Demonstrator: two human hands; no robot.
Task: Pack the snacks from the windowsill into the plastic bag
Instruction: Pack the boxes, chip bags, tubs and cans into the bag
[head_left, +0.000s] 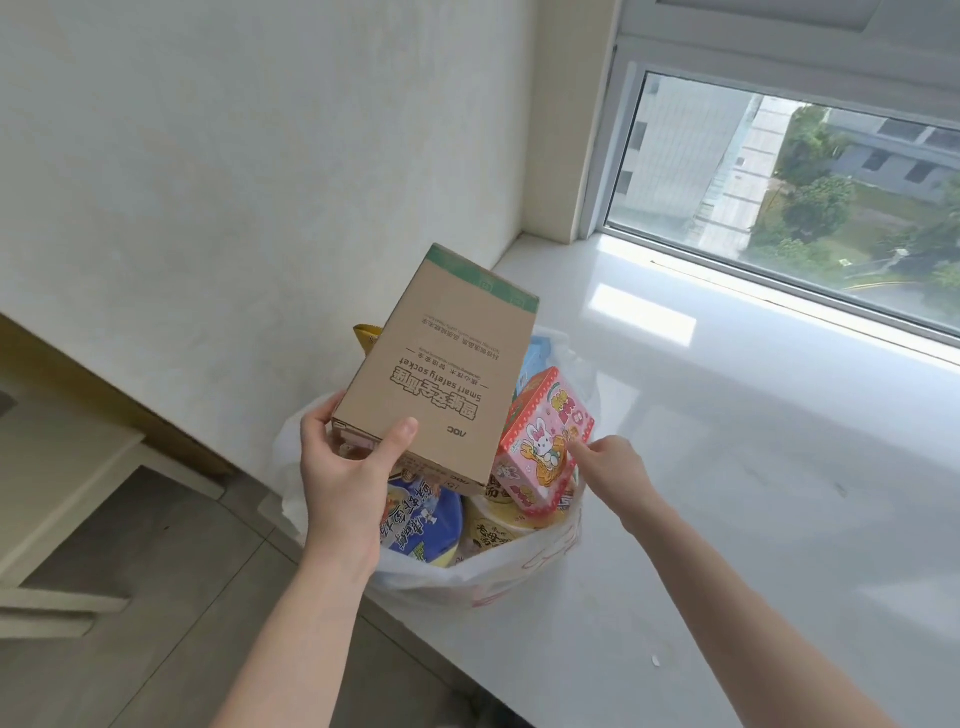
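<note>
Windowsill (727, 441) first: it is white and shiny, and the plastic bag (498, 566) sits on its near left end. The bag is open and looks almost full. Above it the left hand (343, 483) grips a brown box (441, 374) by its near end, thumb on top. So the step looks like putting this box in. Next it must go down into a gap, and room is tight. Inside lie a pink box (543, 441), a blue bowl (431, 519) and a yellow bowl (493, 525). The right hand (613, 467) touches the pink box with one straight finger; its other fingers are hidden.
</note>
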